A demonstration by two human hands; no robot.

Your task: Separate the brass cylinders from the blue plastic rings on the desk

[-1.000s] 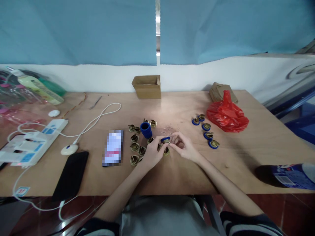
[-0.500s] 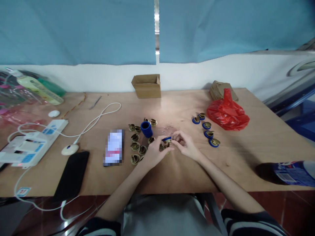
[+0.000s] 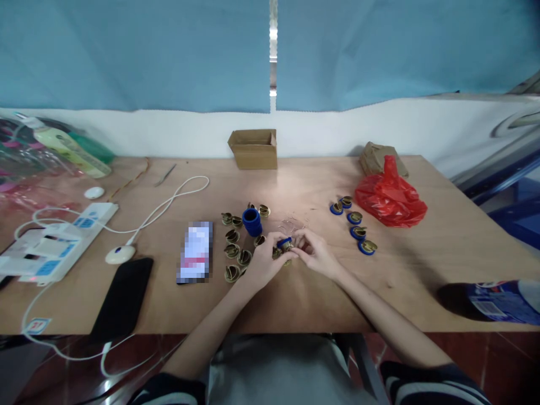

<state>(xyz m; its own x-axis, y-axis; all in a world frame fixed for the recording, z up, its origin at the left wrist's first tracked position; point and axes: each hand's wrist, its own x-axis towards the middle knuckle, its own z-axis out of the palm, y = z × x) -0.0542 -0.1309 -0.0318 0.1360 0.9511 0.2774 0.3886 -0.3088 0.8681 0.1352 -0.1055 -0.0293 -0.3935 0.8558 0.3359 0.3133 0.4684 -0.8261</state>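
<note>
Both hands meet at a round brass piece with a blue ring (image 3: 285, 243) just above the table. My left hand (image 3: 264, 264) is closed on it from the left. From the right, the fingertips of my right hand (image 3: 316, 254) pinch at its edge; the exact contact is partly hidden. Several brass pieces with upright flaps (image 3: 232, 251) lie around and left of my left hand, some covered by it. Among them stands a stack of blue rings (image 3: 252, 222). Thin wire-like bits (image 3: 291, 225) lie just beyond my fingers. To the right, several brass pieces wear blue rings (image 3: 355, 217).
A red plastic bag (image 3: 390, 197) sits before a brown paper packet (image 3: 373, 157) at the back right. An open cardboard box (image 3: 255, 152) is at the back. Left are a lit phone (image 3: 194, 253), a dark phone (image 3: 122, 298) and a power strip (image 3: 80, 236). A bottle (image 3: 489, 301) lies right.
The blue-ringed brass piece has tilted slightly between my fingers, and my right hand has shifted a little down and left. The view has moved slightly; the things on the table stay put.
</note>
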